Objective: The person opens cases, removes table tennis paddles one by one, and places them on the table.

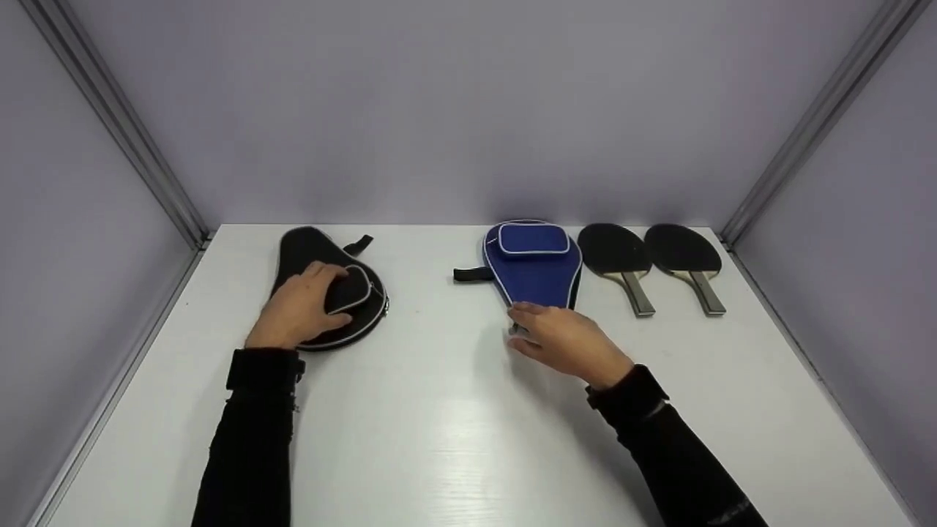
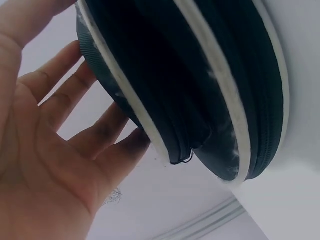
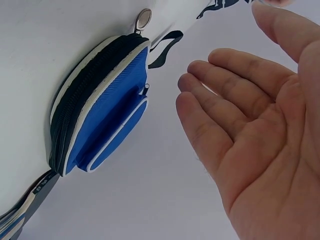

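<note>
A black table tennis paddle case (image 1: 301, 247) with white piping lies at the left of the table. My left hand (image 1: 296, 306) rests over its small zipped pocket (image 1: 350, 290), thumb and fingers spread; the left wrist view shows extended fingertips touching the pocket's outer face. A blue paddle case (image 1: 533, 272) lies right of centre, pocket end away from me. Over its narrow near end is my right hand (image 1: 567, 342), partly covering that end in the head view. In the right wrist view that hand's fingers are loosely extended, holding nothing.
Two black table tennis paddles (image 1: 613, 249) lie side by side right of the blue case, handles toward me. A black strap (image 1: 473, 274) sticks out left of the blue case. Pale walls (image 1: 468, 110) enclose the white table (image 1: 439, 410) at the back and sides.
</note>
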{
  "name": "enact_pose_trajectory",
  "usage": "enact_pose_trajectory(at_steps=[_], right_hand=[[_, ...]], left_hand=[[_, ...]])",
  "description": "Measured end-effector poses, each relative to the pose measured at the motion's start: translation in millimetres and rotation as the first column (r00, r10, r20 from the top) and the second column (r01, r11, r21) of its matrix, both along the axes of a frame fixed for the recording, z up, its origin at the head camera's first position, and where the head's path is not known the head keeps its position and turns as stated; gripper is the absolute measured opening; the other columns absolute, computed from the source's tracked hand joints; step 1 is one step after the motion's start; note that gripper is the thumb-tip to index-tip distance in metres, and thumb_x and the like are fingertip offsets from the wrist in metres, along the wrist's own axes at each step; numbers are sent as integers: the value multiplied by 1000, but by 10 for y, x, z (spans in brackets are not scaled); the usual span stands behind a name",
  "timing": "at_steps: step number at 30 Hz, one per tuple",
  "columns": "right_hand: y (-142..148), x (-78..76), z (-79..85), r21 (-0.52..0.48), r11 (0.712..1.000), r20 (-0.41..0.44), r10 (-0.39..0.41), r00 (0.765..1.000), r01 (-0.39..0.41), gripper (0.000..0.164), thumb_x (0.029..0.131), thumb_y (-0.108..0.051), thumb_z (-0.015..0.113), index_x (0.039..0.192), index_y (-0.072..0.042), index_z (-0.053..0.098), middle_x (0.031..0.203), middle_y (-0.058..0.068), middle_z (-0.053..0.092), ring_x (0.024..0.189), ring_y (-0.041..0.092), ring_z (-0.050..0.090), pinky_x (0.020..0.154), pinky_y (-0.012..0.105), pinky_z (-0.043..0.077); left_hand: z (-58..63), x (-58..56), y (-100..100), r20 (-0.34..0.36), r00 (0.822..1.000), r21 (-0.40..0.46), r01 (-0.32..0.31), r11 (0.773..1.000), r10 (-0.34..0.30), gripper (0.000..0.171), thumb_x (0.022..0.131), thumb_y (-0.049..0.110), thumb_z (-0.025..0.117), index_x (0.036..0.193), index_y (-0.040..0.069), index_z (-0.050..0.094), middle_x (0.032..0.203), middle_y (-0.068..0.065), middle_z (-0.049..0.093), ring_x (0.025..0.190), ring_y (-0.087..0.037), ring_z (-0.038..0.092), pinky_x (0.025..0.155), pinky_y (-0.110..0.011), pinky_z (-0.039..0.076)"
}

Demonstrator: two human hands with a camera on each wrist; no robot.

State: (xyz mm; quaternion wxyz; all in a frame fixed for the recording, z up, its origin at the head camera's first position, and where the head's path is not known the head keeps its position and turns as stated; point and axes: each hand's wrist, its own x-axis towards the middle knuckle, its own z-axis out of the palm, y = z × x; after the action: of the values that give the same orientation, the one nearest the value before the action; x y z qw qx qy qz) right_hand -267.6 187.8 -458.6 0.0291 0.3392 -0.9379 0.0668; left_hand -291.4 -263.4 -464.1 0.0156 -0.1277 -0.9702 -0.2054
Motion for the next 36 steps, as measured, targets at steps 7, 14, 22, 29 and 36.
enact_pose_trajectory(at_steps=[7,14,22,29,36], right_hand=[[-47,16,-23,11,1000,-3,20,1000,-20,53,114,-29,79,156,2,71,159,22,75,137,41,81,110,55,70],[-131,54,-32,16,1000,11,21,1000,-21,52,115,-31,79,157,-2,73,159,18,76,140,38,80,110,53,71],[-237,100,-12,-40,999,-19,33,999,-34,48,113,-29,81,154,-5,76,149,15,83,135,35,82,109,54,71],[-405,125,35,-48,998,-20,27,999,-28,45,114,-30,80,150,-4,76,144,14,83,135,35,81,109,51,71],[-601,127,38,-58,998,21,17,1000,-16,44,112,-31,83,145,-2,77,136,14,83,129,35,81,106,52,71]], left_hand=[[-22,2,103,23,1000,-46,-4,999,5,89,102,26,92,175,3,47,175,-36,50,151,-66,58,127,-76,53],[-7,24,196,28,999,-50,26,998,-24,87,102,19,91,175,-1,48,171,-33,60,156,-60,59,133,-71,50],[26,41,318,63,996,-48,58,997,-55,86,101,15,91,175,-2,49,173,-32,59,160,-55,59,136,-67,49],[54,45,450,105,992,-71,82,994,-74,87,100,15,92,175,0,50,173,-29,60,161,-51,59,136,-66,49],[75,82,595,123,986,-95,122,988,-110,87,98,15,93,173,0,52,169,-25,65,157,-47,63,134,-64,53]])
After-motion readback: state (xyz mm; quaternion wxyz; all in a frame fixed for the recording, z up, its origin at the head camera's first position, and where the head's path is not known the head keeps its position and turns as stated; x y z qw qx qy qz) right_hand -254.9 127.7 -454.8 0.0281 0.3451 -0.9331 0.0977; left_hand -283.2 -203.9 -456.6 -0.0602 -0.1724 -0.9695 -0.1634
